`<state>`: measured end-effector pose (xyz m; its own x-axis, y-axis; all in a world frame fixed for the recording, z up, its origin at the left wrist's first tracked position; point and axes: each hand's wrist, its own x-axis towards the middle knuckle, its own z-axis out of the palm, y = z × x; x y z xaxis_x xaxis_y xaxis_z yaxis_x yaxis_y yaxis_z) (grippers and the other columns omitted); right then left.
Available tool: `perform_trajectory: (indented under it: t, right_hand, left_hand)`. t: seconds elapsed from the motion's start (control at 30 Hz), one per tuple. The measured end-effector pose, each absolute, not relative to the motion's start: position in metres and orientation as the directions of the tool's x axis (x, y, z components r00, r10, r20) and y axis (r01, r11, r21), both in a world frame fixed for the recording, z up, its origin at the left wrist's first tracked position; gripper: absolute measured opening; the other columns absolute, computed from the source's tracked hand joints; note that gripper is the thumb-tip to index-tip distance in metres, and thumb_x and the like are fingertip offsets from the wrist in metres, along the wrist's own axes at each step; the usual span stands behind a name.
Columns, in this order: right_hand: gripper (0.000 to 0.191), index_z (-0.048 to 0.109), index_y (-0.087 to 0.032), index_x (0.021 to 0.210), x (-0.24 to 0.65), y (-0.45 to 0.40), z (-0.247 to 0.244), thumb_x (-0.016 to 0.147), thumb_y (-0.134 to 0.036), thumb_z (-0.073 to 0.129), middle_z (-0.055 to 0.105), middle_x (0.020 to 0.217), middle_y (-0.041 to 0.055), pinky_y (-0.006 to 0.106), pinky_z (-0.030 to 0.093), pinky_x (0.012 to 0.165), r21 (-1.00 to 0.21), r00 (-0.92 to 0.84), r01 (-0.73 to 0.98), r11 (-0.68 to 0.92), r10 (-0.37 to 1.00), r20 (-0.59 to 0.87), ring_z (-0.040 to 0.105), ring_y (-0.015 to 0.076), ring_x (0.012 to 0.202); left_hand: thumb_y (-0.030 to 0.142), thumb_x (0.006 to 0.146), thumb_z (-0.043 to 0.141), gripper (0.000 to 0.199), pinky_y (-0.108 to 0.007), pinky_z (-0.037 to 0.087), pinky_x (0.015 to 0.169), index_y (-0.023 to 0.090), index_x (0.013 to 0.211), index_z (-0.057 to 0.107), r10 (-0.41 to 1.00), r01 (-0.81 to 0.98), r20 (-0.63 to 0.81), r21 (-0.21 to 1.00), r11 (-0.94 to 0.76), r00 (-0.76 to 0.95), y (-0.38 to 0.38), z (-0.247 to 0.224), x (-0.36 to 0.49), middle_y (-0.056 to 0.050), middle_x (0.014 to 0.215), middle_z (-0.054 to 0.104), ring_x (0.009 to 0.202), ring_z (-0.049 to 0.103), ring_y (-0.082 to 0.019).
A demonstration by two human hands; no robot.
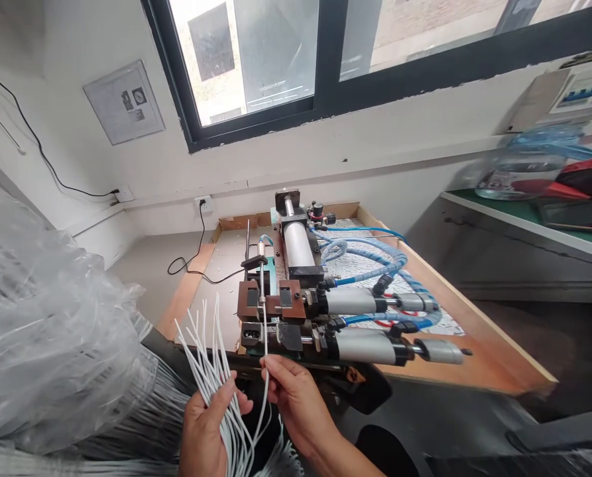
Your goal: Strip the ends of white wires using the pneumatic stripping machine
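Observation:
My left hand [211,424] is closed around a bundle of thin white cables [229,404], whose loose ends fan out upward. Between thumb and fingers, my right hand [293,394] pinches one white cable [265,341]. That single cable runs up from my fingertips into the brown jaw block [270,301] of a pneumatic machine. Whether its tip touches anything inside the jaws I cannot make out. The machine has a large upright silver cylinder [299,244] and two silver side cylinders [365,346] pointing right.
A wooden-edged tray [479,338] surrounds the machine, with blue air hoses [375,255] looping at its right. Plastic-wrapped cable bundles [67,358] fill the left side. A black cord [201,255] runs to a wall socket. A green shelf [499,211] carries a large clear bottle [522,165].

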<state>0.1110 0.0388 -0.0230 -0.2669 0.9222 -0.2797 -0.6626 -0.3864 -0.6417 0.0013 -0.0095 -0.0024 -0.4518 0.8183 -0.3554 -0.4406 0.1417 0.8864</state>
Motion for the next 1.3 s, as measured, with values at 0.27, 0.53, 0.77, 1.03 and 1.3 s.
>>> perform_trajectory:
  t: [0.27,0.53,0.77,1.03,1.3]
  right_hand:
    - [0.028,0.064,-0.012,0.070,0.107,0.036,-0.019,0.063,-0.039,0.066,0.043,0.047,-0.0053,0.020,0.032,0.047,-0.602,-0.488,-0.602,-0.525,0.838,-0.244,0.037,0.0067,0.044]
    - [0.029,0.062,-0.011,0.060,0.110,0.029,-0.019,0.063,-0.040,0.066,0.045,0.044,-0.0035,0.019,0.016,0.040,-0.802,-0.431,-0.459,-0.383,0.885,-0.176,0.034,0.0051,0.039]
    - [0.030,0.064,-0.012,0.066,0.114,0.029,-0.028,0.064,-0.041,0.064,0.044,0.049,-0.0035,0.019,0.013,0.039,-0.772,-0.271,-0.521,-0.364,0.928,-0.255,0.027,0.0044,0.041]
    - [0.027,0.064,-0.012,0.065,0.113,0.034,-0.025,0.060,-0.039,0.067,0.040,0.048,-0.0057,0.018,0.017,0.039,-0.706,-0.261,-0.576,-0.412,0.911,-0.319,0.026,0.0042,0.040]
    - [0.029,0.067,-0.011,0.063,0.104,0.021,-0.026,0.055,-0.039,0.071,0.043,0.047,-0.0044,0.020,0.019,0.041,-0.821,-0.428,-0.439,-0.365,0.888,-0.166,0.027,0.0059,0.043]
  left_hand:
    - [0.023,0.050,0.074,0.018,-0.026,0.046,0.047,0.013,0.061,0.064,0.844,-0.404,-0.325,0.904,0.144,-0.427,-0.012,-0.002,0.004,-0.001,0.049,0.063,0.047,0.057,-0.015]
    - [0.024,0.051,0.073,0.018,-0.027,0.047,0.056,0.011,0.061,0.067,0.889,-0.347,-0.293,0.923,0.167,-0.352,-0.010,-0.007,0.005,-0.004,0.054,0.066,0.052,0.059,-0.017]
    - [0.025,0.052,0.074,0.018,-0.030,0.051,0.062,0.013,0.062,0.065,0.806,-0.423,-0.347,0.896,0.135,-0.479,-0.008,-0.007,0.001,-0.002,0.056,0.067,0.056,0.061,-0.016]
    - [0.027,0.050,0.075,0.022,-0.029,0.051,0.060,0.012,0.062,0.065,0.795,-0.410,-0.341,0.903,0.129,-0.502,-0.007,-0.004,0.002,-0.003,0.057,0.067,0.058,0.061,-0.016]
    - [0.024,0.053,0.073,0.022,-0.023,0.044,0.072,0.015,0.073,0.069,0.859,-0.387,-0.266,0.918,0.087,-0.438,-0.003,0.000,0.007,-0.002,0.070,0.070,0.073,0.061,-0.016]
